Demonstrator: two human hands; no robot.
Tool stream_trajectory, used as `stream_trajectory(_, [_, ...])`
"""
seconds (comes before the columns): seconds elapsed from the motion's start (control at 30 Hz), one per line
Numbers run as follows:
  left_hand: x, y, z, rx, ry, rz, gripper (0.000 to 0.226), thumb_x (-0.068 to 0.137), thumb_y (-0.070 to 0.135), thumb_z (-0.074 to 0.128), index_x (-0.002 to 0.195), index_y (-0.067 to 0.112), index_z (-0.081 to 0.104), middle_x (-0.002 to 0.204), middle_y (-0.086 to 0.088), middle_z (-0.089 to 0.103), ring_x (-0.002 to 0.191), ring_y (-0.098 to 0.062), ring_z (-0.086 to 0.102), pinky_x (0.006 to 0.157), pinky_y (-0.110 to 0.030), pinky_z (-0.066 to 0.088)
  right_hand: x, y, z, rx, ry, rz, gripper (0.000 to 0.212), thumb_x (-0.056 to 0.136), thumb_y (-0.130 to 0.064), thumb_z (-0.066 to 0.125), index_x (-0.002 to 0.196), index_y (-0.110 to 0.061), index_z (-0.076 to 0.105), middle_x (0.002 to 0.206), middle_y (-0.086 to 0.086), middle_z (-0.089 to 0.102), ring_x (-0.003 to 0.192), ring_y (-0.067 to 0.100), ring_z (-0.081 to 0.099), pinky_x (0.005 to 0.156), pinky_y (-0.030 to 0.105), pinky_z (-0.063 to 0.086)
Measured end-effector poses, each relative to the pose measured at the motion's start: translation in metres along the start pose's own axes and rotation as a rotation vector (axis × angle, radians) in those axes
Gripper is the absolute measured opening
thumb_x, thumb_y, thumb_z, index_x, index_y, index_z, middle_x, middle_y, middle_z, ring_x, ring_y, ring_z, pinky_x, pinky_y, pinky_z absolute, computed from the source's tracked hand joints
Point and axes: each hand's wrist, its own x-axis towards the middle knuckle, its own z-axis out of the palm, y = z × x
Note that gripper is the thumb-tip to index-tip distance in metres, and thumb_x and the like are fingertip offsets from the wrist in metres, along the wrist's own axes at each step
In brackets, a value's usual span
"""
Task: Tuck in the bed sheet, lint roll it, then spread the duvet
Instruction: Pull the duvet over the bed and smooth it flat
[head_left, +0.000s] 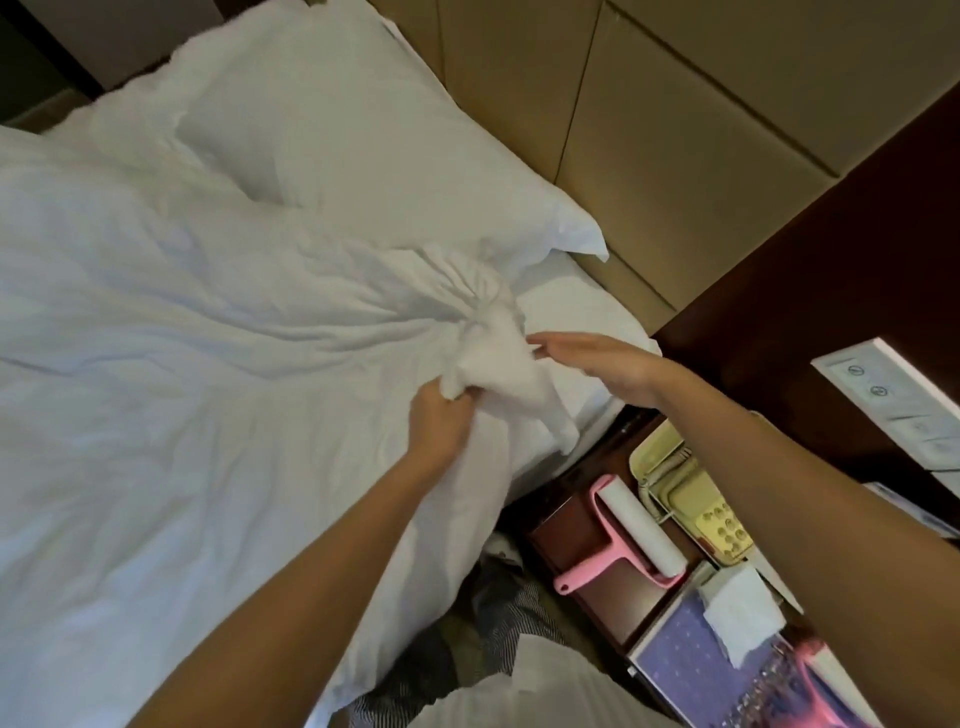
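Duvet (182, 338), white and full of creases, covers most of the bed and reaches up to the pillow (353, 156) near the headboard (701, 130). Its folds all run toward one corner at the bed's right edge, where the cloth is gathered into a thick, twisted bunch. Your left hand (441, 415) grasps this bunch from below, with the fingers curled into the cloth, and the end of the corner hangs down to the right over the side of the bed. Your right hand (597, 366) is released, with the fingers straight and together and the palm turned to the left. Its fingertips are at the bunch, but you cannot tell if they touch it.

Beside the corner a strip of smooth white sheet (576, 317) shows on the mattress, below the pillow. The pink lint roller (639, 535) lies on the dark counter (582, 525) just beside the bed, under your right forearm, with its white roll next to a cream phone (711, 514). A piece of white tissue (743, 618) lies nearer to you on the same counter.
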Motion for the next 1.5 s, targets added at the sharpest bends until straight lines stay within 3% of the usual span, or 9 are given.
stream_trajectory(0.13, [-0.008,0.010,-0.030,-0.269,-0.003,-0.169,0.012,0.091,0.030,0.058,0.090,0.019,0.060,0.081,-0.002,0.063,0.069,-0.011,0.058,0.057,-0.025,0.043,0.003,0.033,0.010,-0.003,-0.137,0.034,0.080,0.090,-0.030,0.060,0.146,-0.047,0.005,0.152,-0.009,0.017,0.138,0.011,0.019,0.110,0.040,0.021])
stream_trajectory(0.3, [-0.005,0.015,0.008,-0.268,-0.126,-0.098,0.026,0.097,0.035,0.046,0.085,0.019,0.062,0.079,0.006,0.062,0.075,-0.011,0.060,0.058,-0.014,0.046,0.031,0.040,0.029,-0.126,-0.007,-0.042,0.038,0.076,-0.012,0.065,0.112,-0.022,0.057,0.102,-0.005,0.061,0.099,0.013,0.054,0.076,0.014,0.045])
stream_trajectory(0.43, [0.001,-0.031,0.090,0.318,-0.491,0.012,0.080,0.086,0.062,0.042,0.145,0.011,0.030,0.137,-0.010,0.046,0.127,-0.028,0.045,0.099,-0.032,0.039,0.052,0.090,-0.001,-0.358,0.217,0.204,0.059,0.092,0.000,0.042,0.147,-0.012,0.024,0.143,0.017,0.039,0.128,0.031,0.042,0.103,0.034,0.036])
stream_trajectory(0.5, [0.000,-0.057,0.112,0.654,-0.374,0.003,0.097,0.077,0.073,0.023,0.151,0.012,0.010,0.141,-0.020,0.038,0.123,-0.034,0.045,0.098,-0.041,0.039,0.056,0.106,-0.001,-0.330,0.213,0.267,0.063,0.095,-0.012,0.044,0.150,-0.014,0.014,0.147,0.013,0.031,0.132,0.032,0.035,0.106,0.035,0.033])
stream_trajectory(0.67, [0.017,-0.083,0.110,1.041,-0.265,0.200,0.060,0.096,0.041,0.043,0.147,0.022,0.019,0.144,-0.011,0.031,0.127,-0.028,0.035,0.097,-0.039,0.035,0.052,0.112,0.023,-0.364,0.464,0.091,0.075,0.092,-0.024,0.055,0.150,-0.031,0.007,0.150,0.010,0.009,0.132,0.033,0.028,0.105,0.036,0.032])
stream_trajectory(0.77, [0.025,-0.106,0.102,1.286,-0.657,0.298,0.063,0.095,0.039,0.040,0.148,0.042,0.005,0.157,-0.004,0.001,0.142,-0.034,0.001,0.104,-0.063,0.022,0.064,0.121,0.033,-0.605,0.273,0.082,0.072,0.094,-0.030,0.049,0.149,-0.038,0.003,0.156,0.001,-0.009,0.141,0.031,0.014,0.112,0.041,0.026])
stream_trajectory(0.87, [0.036,-0.116,0.101,1.285,-0.956,0.195,0.057,0.097,0.038,0.039,0.147,0.040,0.012,0.158,0.000,-0.004,0.143,-0.034,-0.010,0.109,-0.065,0.009,0.075,0.133,0.024,-0.919,0.057,0.472,0.065,0.098,-0.033,0.037,0.151,-0.030,0.000,0.158,0.003,-0.010,0.142,0.037,0.010,0.113,0.049,0.021])
stream_trajectory(1.03, [0.064,-0.064,0.058,0.534,-0.538,0.055,0.051,0.100,0.027,0.042,0.147,0.015,0.028,0.152,-0.009,0.030,0.139,-0.024,0.028,0.111,-0.028,0.018,0.085,0.079,0.042,-0.736,0.181,0.250,0.054,0.097,-0.029,0.038,0.148,-0.019,0.022,0.149,0.011,0.030,0.132,0.031,0.036,0.108,0.041,0.033])
stream_trajectory(1.5, [0.157,-0.029,-0.189,0.001,0.056,-0.350,0.050,0.096,0.024,0.044,0.143,0.011,0.035,0.145,-0.009,0.037,0.122,-0.029,0.046,0.079,-0.035,0.047,0.184,-0.142,0.175,-0.668,0.202,-0.190,0.048,0.095,-0.016,0.046,0.142,-0.016,0.037,0.142,0.009,0.044,0.128,0.024,0.043,0.103,0.030,0.031])
